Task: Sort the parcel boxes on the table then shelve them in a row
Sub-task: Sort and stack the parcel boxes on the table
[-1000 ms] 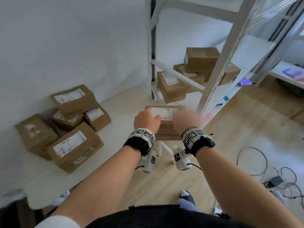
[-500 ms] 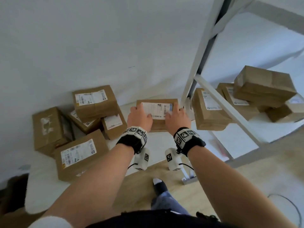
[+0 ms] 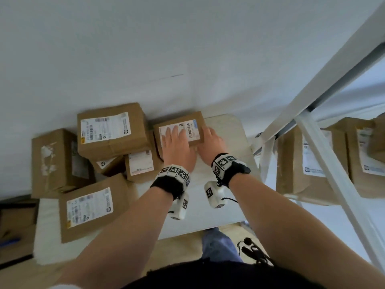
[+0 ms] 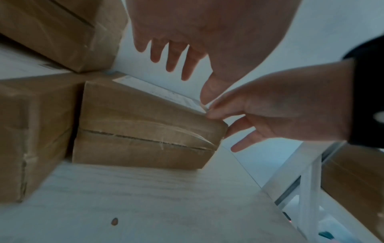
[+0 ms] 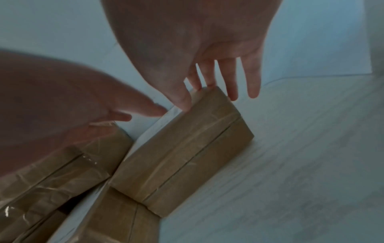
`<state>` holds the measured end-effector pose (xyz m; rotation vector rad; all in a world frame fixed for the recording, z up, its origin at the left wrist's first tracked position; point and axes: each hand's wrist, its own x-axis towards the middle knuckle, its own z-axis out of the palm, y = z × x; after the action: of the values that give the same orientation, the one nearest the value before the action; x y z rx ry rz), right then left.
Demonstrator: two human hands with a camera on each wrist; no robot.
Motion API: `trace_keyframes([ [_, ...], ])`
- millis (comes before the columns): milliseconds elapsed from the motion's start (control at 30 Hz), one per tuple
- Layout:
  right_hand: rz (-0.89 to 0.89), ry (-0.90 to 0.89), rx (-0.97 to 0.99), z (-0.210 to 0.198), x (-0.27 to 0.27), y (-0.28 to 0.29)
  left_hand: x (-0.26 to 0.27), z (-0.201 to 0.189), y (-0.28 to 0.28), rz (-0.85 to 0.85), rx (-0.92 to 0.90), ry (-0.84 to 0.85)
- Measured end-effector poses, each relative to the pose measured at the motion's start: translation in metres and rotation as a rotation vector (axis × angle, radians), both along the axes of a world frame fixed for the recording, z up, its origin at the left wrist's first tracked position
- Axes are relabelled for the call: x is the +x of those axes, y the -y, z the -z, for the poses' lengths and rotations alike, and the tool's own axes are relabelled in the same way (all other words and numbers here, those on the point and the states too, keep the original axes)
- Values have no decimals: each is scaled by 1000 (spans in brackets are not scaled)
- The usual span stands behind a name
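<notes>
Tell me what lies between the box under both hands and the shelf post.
Only bare white table separates the box from the shelf post, as seen in the head view.

Brown cardboard boxes (image 3: 112, 130) with white shipping labels (image 3: 105, 129) printed in black barcodes and text. Table (image 3: 218, 207) pale whitish wood grain. Wall (image 3: 145, 49) plain white. Shelf frame (image 3: 325, 84) white. Wristbands (image 3: 173, 180) black with black-and-white square marker patterns. Floor (image 3: 179, 253) light tan wood. Trouser leg (image 3: 218, 245) blue; dark black garment (image 3: 208, 276) at bottom edge.
</notes>
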<state>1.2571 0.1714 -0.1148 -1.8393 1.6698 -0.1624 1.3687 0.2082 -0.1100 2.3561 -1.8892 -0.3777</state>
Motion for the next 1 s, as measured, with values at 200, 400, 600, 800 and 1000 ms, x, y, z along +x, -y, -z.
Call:
trace_keyframes([
  [200, 14, -31, 1, 6, -7, 3, -1, 5, 3, -7, 70, 9],
  [400, 65, -106, -98, -13, -22, -8, -7, -10, -5, 60, 30, 24],
  [600, 137, -159, -202, -37, -36, -62, -5, -26, -49, 147, -86, 24],
  [800, 248, -219, -244, -57, -46, -158, -6, -47, -125, 255, -167, -27],
  [1000, 404, -256, -257, -68, -57, -266, -21, -53, -204, 379, -178, -129],
])
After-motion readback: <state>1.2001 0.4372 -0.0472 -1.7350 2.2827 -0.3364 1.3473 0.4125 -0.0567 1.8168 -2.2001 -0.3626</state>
